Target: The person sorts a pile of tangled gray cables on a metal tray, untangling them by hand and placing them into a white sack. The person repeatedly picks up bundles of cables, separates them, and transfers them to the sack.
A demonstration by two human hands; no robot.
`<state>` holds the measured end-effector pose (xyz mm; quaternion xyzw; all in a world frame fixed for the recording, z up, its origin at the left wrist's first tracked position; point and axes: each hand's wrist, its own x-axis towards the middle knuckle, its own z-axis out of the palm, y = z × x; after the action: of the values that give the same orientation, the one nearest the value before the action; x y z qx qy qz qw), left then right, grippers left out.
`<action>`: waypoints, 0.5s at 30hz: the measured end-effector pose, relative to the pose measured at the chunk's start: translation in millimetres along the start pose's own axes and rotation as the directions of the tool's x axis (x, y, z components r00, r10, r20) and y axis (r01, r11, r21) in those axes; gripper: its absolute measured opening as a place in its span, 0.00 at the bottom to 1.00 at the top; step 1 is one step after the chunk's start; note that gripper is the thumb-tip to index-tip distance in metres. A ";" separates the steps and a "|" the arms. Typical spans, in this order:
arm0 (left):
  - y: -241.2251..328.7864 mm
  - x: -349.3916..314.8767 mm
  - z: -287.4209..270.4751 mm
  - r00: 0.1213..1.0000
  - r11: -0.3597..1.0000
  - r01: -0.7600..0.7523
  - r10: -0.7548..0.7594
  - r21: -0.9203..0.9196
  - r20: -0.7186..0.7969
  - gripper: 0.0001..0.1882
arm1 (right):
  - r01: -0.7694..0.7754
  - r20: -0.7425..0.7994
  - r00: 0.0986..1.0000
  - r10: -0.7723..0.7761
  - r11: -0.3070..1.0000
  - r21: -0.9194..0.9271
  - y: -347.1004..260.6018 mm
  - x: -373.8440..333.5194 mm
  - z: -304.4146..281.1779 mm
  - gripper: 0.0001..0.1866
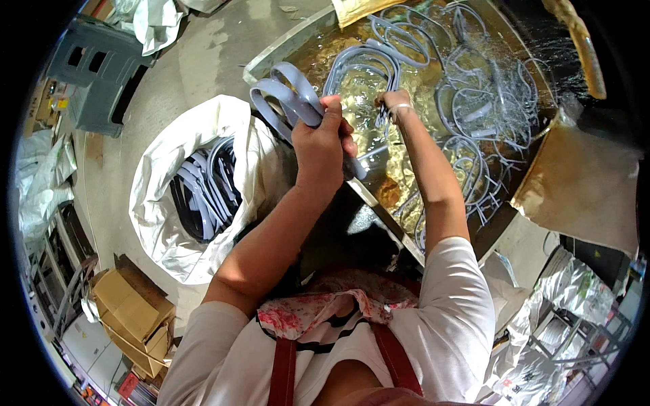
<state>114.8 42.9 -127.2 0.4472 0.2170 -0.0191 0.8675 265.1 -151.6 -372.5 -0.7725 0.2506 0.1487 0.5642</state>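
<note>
My left hand is closed around a thick grey flexible strip bent into loops, held up beside the near left edge of a water tank. One end of that strip sticks out below my fist. Over the water, my right hand grips a bundle of thinner grey flexible strips, which arches to the left in a wide curve. Many more grey strip loops lie tangled in the tank's rippling water.
A white woven sack holding folded grey and black strips stands left of the tank. Farther left are a grey plastic step stool and a cardboard box. A brown sheet lies by the tank's right side.
</note>
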 end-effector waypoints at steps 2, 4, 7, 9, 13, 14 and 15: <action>-4.6 0.9 1.3 0.999 0.999 0.037 -0.038 0.027 0.030 0.08 | 0.149 -0.130 0.976 -0.174 0.972 -0.180 -8.9 -50.0 -16.5 0.04; -11.2 6.7 1.6 0.982 0.983 0.175 -0.179 0.063 0.068 0.09 | 0.269 -0.256 0.889 -0.381 0.884 -0.382 -12.6 -92.0 -32.8 0.10; -27.7 13.2 2.6 0.942 0.945 0.324 -0.320 -0.029 0.096 0.09 | 0.275 -0.376 0.713 -0.592 0.729 -0.626 -56.7 -175.6 -50.7 0.19; -31.7 13.9 7.2 0.930 0.950 0.313 -0.309 0.009 0.201 0.15 | 0.267 -0.402 0.738 -0.541 0.782 -0.563 -83.7 -220.7 -67.8 0.24; -45.0 13.7 19.5 0.842 0.946 0.286 -0.324 0.151 0.431 0.32 | 0.364 -0.389 0.718 -0.577 0.788 -0.496 -106.2 -283.9 -84.0 0.29; -50.4 5.3 24.0 0.809 0.945 0.278 -0.328 0.174 0.487 0.34 | 0.427 -0.358 0.720 -0.595 0.786 -0.447 -102.3 -289.2 -84.1 0.32; -55.5 -3.0 28.6 0.774 0.943 0.267 -0.332 0.196 0.540 0.36 | 0.440 -0.303 0.756 -0.580 0.794 -0.419 -98.7 -295.4 -83.4 0.29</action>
<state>109.8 -13.2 -154.2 0.4272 0.0171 -0.3004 0.8526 70.2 -142.2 -115.8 -0.9059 0.1138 -0.1426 0.3821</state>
